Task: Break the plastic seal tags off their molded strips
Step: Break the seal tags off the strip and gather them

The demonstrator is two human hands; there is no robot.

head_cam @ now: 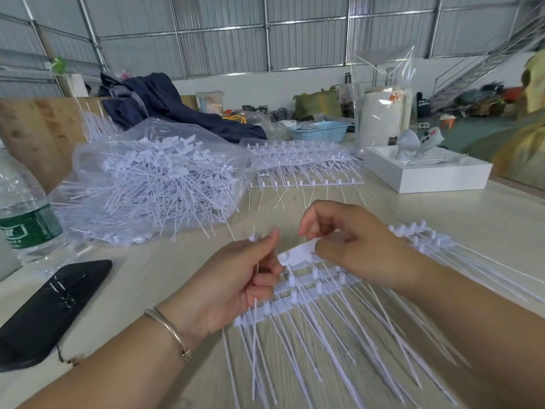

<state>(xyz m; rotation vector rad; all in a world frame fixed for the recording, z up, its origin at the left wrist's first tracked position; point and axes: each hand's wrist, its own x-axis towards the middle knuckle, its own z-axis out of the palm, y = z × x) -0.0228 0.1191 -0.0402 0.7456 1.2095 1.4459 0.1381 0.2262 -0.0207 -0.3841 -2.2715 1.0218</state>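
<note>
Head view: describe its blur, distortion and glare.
Head view: wide-angle bending bows the wall beams; motion blur smears the bottle and the strips' tails near the edges; glare streaks the clear bag; both hands fairly sharp.

white molded strips (298, 293) lie stacked flat, thin tails fanned toward the viewer; one seal tag (298, 254) sits tilted above the strips' far edge.

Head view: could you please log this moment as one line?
left hand: pinching thin tag stem | right hand: gripping seal tag | molded strips: on table under hands | loose pile: on plastic bag, rear left
</note>
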